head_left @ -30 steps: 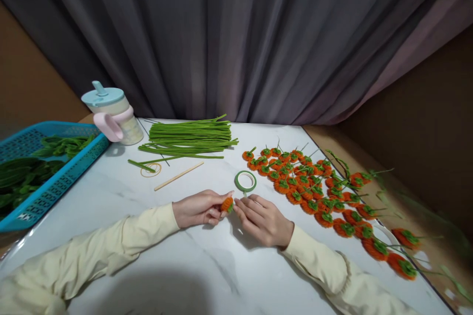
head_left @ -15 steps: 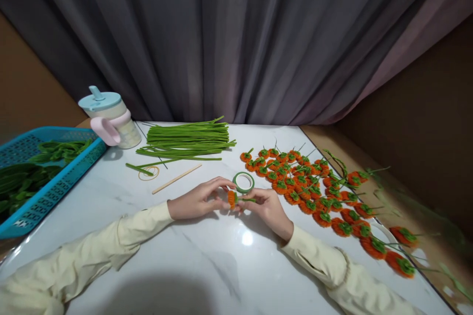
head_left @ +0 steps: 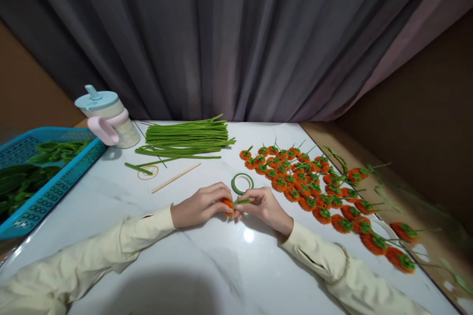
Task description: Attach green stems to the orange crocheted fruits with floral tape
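Gray curtains hang behind the white worktop [head_left: 177,261]. The left hand [head_left: 201,205] pinches a small orange flower [head_left: 228,204], and its grip is tight on it. The right hand [head_left: 265,205] pinches the green stem [head_left: 243,201] just right of that grip. To do this well, I think: hold the flower steady, keep the stem straight, and use only fingertips. A tape ring [head_left: 242,183] lies just behind both grips.
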Action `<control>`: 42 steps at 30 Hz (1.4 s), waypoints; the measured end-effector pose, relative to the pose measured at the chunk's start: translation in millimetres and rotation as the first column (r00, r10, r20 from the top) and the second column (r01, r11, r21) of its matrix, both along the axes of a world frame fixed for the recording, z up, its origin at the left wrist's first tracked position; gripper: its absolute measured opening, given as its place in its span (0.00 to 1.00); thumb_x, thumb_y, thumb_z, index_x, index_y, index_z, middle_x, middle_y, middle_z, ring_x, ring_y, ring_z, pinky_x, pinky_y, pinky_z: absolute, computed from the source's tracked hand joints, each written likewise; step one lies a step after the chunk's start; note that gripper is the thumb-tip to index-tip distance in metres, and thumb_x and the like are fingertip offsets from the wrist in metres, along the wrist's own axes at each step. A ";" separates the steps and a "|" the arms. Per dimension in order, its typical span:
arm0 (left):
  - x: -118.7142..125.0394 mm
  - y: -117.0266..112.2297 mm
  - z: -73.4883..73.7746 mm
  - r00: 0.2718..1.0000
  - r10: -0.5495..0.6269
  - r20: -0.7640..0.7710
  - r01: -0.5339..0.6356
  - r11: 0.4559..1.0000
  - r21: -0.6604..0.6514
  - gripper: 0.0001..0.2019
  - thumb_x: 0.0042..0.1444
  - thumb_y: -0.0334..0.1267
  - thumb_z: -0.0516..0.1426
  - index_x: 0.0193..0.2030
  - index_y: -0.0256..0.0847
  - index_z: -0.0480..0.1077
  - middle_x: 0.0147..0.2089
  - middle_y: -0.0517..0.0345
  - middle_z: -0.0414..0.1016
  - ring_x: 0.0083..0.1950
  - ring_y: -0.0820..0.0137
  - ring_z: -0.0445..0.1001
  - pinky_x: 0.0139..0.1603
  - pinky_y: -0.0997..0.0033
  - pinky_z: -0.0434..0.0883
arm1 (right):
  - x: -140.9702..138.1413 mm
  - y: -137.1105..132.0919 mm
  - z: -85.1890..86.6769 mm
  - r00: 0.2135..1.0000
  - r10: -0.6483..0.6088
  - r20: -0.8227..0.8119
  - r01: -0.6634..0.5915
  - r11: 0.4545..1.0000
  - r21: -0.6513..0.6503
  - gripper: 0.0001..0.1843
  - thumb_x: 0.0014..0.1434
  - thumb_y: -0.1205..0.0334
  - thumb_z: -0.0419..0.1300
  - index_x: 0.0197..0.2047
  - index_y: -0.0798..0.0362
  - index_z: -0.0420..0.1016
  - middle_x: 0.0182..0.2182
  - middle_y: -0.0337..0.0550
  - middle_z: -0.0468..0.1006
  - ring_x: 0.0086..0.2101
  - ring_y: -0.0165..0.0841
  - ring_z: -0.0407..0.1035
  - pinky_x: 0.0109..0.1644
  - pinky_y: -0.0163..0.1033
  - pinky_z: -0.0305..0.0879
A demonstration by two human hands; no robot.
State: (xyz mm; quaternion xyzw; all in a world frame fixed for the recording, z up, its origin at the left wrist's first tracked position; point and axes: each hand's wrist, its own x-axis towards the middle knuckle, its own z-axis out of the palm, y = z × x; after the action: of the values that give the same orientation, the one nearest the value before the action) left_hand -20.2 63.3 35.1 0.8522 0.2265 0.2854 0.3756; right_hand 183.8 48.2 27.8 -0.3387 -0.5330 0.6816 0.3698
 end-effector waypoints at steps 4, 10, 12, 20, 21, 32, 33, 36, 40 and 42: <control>2.3 -0.1 -3.2 0.994 0.073 0.087 -0.040 0.940 -0.338 0.11 0.60 0.43 0.53 0.36 0.36 0.68 0.37 0.53 0.68 0.35 0.71 0.69 0.37 0.71 0.68 | -0.2 0.5 1.2 1.000 0.022 0.011 -0.022 1.000 0.007 0.15 0.47 0.55 0.69 0.25 0.60 0.74 0.22 0.47 0.78 0.22 0.31 0.72 0.29 0.36 0.70; 5.0 -1.9 -7.4 0.973 0.178 0.148 -0.041 0.762 -0.646 0.18 0.55 0.51 0.57 0.35 0.35 0.66 0.31 0.55 0.69 0.32 0.71 0.67 0.33 0.71 0.65 | -1.9 -2.8 3.2 1.000 0.016 0.015 -0.016 1.000 0.002 0.15 0.49 0.55 0.68 0.26 0.59 0.73 0.22 0.46 0.78 0.22 0.30 0.71 0.29 0.35 0.69; 5.8 -1.7 -7.1 0.967 0.203 0.153 -0.048 0.735 -0.676 0.19 0.53 0.53 0.58 0.34 0.35 0.67 0.30 0.56 0.68 0.32 0.72 0.66 0.33 0.72 0.64 | -2.5 -3.1 3.2 1.000 0.004 0.024 -0.005 1.000 0.021 0.15 0.49 0.55 0.67 0.25 0.59 0.73 0.22 0.46 0.78 0.22 0.30 0.71 0.29 0.35 0.69; 5.6 0.0 -8.0 0.958 0.220 0.182 0.004 0.625 -0.781 0.19 0.49 0.52 0.62 0.33 0.34 0.68 0.29 0.58 0.68 0.29 0.74 0.64 0.31 0.74 0.60 | -4.7 -6.2 -1.2 0.988 -0.066 0.139 0.034 0.974 0.224 0.13 0.54 0.55 0.63 0.26 0.57 0.71 0.23 0.46 0.79 0.22 0.31 0.71 0.29 0.36 0.69; 5.5 0.1 -9.3 0.958 0.224 0.181 0.007 0.609 -0.793 0.19 0.49 0.51 0.62 0.33 0.34 0.68 0.29 0.58 0.68 0.29 0.75 0.64 0.31 0.74 0.60 | -4.6 -7.1 -2.1 0.981 -0.091 0.169 0.040 0.959 0.282 0.13 0.56 0.56 0.61 0.27 0.56 0.72 0.23 0.47 0.79 0.22 0.31 0.72 0.29 0.36 0.69; -2.8 10.4 10.3 0.998 0.070 0.004 -0.061 0.887 -0.459 0.14 0.58 0.46 0.55 0.43 0.37 0.67 0.41 0.52 0.70 0.42 0.67 0.68 0.45 0.67 0.65 | -2.4 -6.7 -3.0 0.970 -0.165 0.177 0.104 0.946 0.308 0.12 0.55 0.56 0.61 0.27 0.55 0.72 0.23 0.45 0.79 0.23 0.32 0.73 0.29 0.35 0.69; -4.3 11.9 14.1 0.999 0.023 -0.033 -0.033 0.942 -0.334 0.15 0.57 0.45 0.57 0.46 0.38 0.66 0.46 0.50 0.69 0.47 0.65 0.68 0.49 0.65 0.64 | -2.1 -5.5 -2.4 0.981 -0.141 0.136 0.108 0.968 0.228 0.13 0.54 0.55 0.63 0.26 0.55 0.72 0.23 0.45 0.79 0.23 0.32 0.72 0.29 0.35 0.69; -5.7 12.4 18.1 0.989 -0.069 -0.128 0.064 0.997 -0.045 0.17 0.55 0.42 0.59 0.50 0.40 0.66 0.51 0.47 0.69 0.53 0.61 0.65 0.55 0.62 0.60 | -1.0 -2.8 -1.7 0.992 -0.106 0.061 0.099 0.989 0.112 0.15 0.51 0.53 0.66 0.26 0.57 0.71 0.23 0.45 0.79 0.22 0.31 0.71 0.29 0.36 0.69; -2.4 6.2 11.1 0.990 -0.033 -0.138 0.040 0.998 0.054 0.09 0.61 0.38 0.52 0.46 0.38 0.67 0.44 0.48 0.72 0.47 0.64 0.67 0.51 0.64 0.62 | -0.7 -2.5 -2.4 0.997 -0.061 0.055 0.056 0.995 0.084 0.17 0.49 0.51 0.67 0.25 0.57 0.72 0.23 0.45 0.78 0.22 0.30 0.71 0.29 0.36 0.68; -1.1 4.0 8.2 0.994 -0.027 -0.110 0.030 0.999 0.025 0.08 0.62 0.38 0.52 0.43 0.37 0.68 0.41 0.49 0.72 0.44 0.65 0.68 0.48 0.66 0.64 | -1.5 -2.9 -2.5 0.997 -0.048 0.068 0.041 0.995 0.090 0.17 0.48 0.51 0.67 0.25 0.57 0.71 0.22 0.44 0.78 0.22 0.30 0.71 0.29 0.35 0.68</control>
State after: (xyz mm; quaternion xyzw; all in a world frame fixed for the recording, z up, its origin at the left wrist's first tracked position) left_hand -21.3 67.3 43.3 0.8745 0.2309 0.2358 0.3554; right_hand 182.4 45.3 25.3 -0.3575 -0.5675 0.6367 0.3805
